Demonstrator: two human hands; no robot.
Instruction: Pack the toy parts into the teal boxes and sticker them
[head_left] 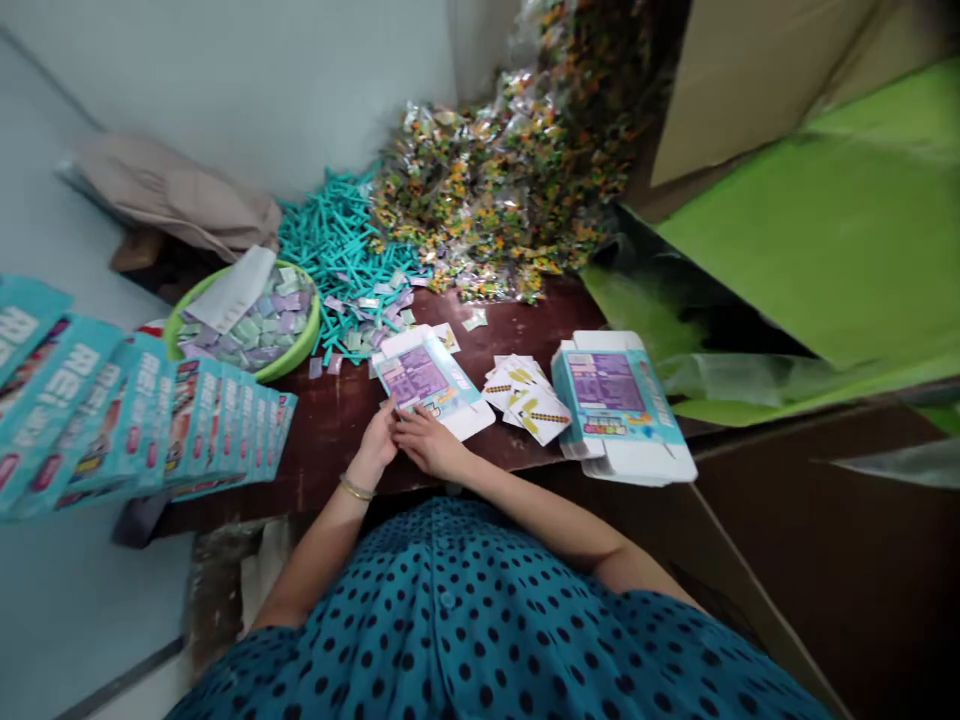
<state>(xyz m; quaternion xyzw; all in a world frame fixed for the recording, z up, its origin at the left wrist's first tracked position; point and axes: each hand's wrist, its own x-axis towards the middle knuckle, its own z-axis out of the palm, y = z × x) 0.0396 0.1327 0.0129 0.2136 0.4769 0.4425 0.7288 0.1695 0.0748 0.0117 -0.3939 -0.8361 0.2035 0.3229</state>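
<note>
the left hand (379, 438) and right hand (431, 442) meet at the near edge of the flat printed carton (429, 380), which lies on the dark red tabletop (322, 425). the fingers of both hands are bent and narrowly spaced; whether they grip the carton edge cannot be determined. to the right of this carton, loose printed cards (527, 398) overlap in a pile, with a stack of flat cartons (619, 400) just beside them. at far left, teal boxes (180, 415) stand in a row. beyond the row, a green basin (304, 345) contains small packets (259, 335) and a white sheet (238, 290). farther back, teal sticks (330, 235) lie heaped beside bagged multicolored pieces (487, 190).
</note>
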